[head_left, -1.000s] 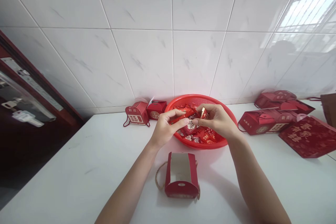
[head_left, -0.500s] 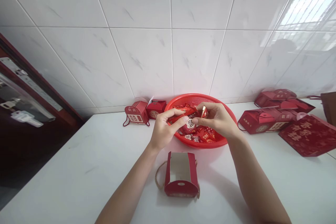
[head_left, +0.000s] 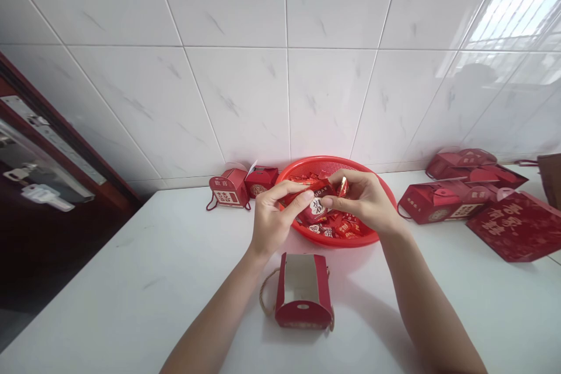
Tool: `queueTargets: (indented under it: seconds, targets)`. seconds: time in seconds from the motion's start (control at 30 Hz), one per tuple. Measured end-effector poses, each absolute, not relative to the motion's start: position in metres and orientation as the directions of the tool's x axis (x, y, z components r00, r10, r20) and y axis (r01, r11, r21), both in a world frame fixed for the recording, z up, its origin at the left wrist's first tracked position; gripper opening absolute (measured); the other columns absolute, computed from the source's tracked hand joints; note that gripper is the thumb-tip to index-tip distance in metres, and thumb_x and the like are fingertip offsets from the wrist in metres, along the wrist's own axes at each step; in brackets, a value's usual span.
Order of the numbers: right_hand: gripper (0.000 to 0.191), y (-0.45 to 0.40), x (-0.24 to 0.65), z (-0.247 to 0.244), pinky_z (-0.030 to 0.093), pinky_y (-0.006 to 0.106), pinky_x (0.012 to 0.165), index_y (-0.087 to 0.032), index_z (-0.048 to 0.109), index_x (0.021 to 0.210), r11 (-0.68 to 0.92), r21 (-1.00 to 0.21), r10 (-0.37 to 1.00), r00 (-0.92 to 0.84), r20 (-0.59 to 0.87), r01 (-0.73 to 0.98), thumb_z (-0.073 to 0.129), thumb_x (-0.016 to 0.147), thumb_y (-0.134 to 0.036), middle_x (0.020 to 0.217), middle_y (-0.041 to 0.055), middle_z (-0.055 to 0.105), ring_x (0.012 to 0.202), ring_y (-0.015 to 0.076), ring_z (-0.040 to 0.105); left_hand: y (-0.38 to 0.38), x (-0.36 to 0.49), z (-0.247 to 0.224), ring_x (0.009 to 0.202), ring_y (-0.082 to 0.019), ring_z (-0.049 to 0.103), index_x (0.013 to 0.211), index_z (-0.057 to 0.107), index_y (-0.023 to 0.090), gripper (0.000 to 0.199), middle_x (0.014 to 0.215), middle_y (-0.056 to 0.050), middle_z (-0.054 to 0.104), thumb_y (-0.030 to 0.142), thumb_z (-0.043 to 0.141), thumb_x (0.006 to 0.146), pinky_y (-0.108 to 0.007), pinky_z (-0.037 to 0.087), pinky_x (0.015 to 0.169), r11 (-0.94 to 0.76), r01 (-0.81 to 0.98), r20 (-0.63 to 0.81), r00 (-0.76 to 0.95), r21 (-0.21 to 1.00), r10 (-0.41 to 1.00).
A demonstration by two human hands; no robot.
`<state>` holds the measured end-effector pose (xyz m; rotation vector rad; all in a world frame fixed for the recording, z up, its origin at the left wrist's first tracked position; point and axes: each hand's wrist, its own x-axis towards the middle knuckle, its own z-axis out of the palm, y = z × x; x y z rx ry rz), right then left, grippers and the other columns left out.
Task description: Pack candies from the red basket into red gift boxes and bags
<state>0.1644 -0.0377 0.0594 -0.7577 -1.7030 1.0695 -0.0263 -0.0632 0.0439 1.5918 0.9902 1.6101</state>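
Both my hands are over a red plastic basket (head_left: 324,241) that holds several red-wrapped candies (head_left: 346,229). Between my left hand (head_left: 280,207) and my right hand (head_left: 362,201) is a red candy packet (head_left: 316,205) with a white printed label. My left thumb and fingers pinch its left side. The right thumb and fingers grip the other side, where a shiny gold-red wrapper end (head_left: 343,187) sticks up. In front of the basket stands a red gift box (head_left: 303,314), its top open and its pale inside showing, with a rope handle hanging at its side.
Two small red boxes (head_left: 229,188) stand left of the basket by the tiled wall (head_left: 245,105). Several more red boxes (head_left: 438,201) and a dark red printed box (head_left: 517,225) lie to the right. At far left, keys (head_left: 47,196) hang on a dark door.
Hardly anything differs. My hands stay on the packet, with only a slight shift of the fingers and the wrapper end. The view has moved very slightly.
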Motion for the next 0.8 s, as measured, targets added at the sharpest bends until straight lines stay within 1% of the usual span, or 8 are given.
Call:
queueTargets:
  seconds: [0.2, 0.37, 0.5, 0.63, 0.8]
  targets:
    - [0.029, -0.0404, 0.1621, 0.0610, 0.051, 0.032, 0.062, -0.021, 0.072, 0.084, 0.413, -0.910, 0.840, -0.369, 0.397, -0.039, 0.090, 0.070, -0.039, 0.080, 0.0027, 0.070, 0.071, 0.0184, 0.061, -0.0647, -0.0209, 0.0384, 0.082, -0.019, 0.068, 0.090, 0.081, 0.028, 0.009, 0.083, 0.002, 0.076, 0.032, 0.076, 0.084, -0.035, 0.056, 0.081, -0.503, -0.007, 0.499, -0.120, 0.864, 0.858]
    - [0.028, -0.0412, 0.1611, 0.0614, 0.050, 0.031, 0.061, -0.020, 0.071, 0.081, 0.425, -0.905, 0.840, -0.360, 0.406, -0.030, 0.090, 0.070, -0.039, 0.077, 0.0018, 0.068, 0.069, 0.0174, 0.060, -0.0641, -0.0207, 0.0402, 0.083, -0.020, 0.070, 0.088, 0.081, 0.027, 0.008, 0.084, 0.001, 0.077, 0.030, 0.078, 0.081, -0.035, 0.057, 0.082, -0.478, -0.032, 0.471, -0.129, 0.878, 0.873]
    - [0.027, -0.0411, 0.1627, 0.0608, 0.051, 0.032, 0.063, -0.021, 0.072, 0.082, 0.425, -0.905, 0.835, -0.370, 0.406, -0.034, 0.089, 0.071, -0.038, 0.079, 0.0029, 0.070, 0.073, 0.0189, 0.062, -0.0652, -0.0229, 0.0437, 0.086, -0.022, 0.072, 0.089, 0.080, 0.024, 0.015, 0.088, -0.001, 0.078, 0.033, 0.079, 0.078, -0.036, 0.059, 0.081, -0.447, -0.005, 0.444, -0.118, 0.894, 0.888]
    - [0.024, -0.0409, 0.1643, 0.0599, 0.052, 0.033, 0.063, -0.022, 0.072, 0.083, 0.422, -0.905, 0.826, -0.387, 0.409, -0.053, 0.088, 0.073, -0.036, 0.080, 0.0027, 0.071, 0.072, 0.0188, 0.063, -0.0669, -0.0238, 0.0460, 0.086, -0.022, 0.072, 0.091, 0.079, 0.023, 0.016, 0.090, -0.002, 0.079, 0.033, 0.079, 0.078, -0.034, 0.059, 0.080, -0.463, 0.008, 0.461, -0.109, 0.886, 0.881]
    - [0.027, -0.0403, 0.1637, 0.0599, 0.053, 0.033, 0.065, -0.021, 0.073, 0.085, 0.438, -0.899, 0.830, -0.372, 0.416, -0.029, 0.089, 0.071, -0.039, 0.080, 0.0026, 0.070, 0.073, 0.0191, 0.063, -0.0669, -0.0245, 0.0457, 0.086, -0.022, 0.072, 0.087, 0.078, 0.022, 0.014, 0.088, -0.002, 0.078, 0.034, 0.079, 0.079, -0.034, 0.058, 0.082, -0.466, 0.020, 0.465, -0.108, 0.884, 0.878]
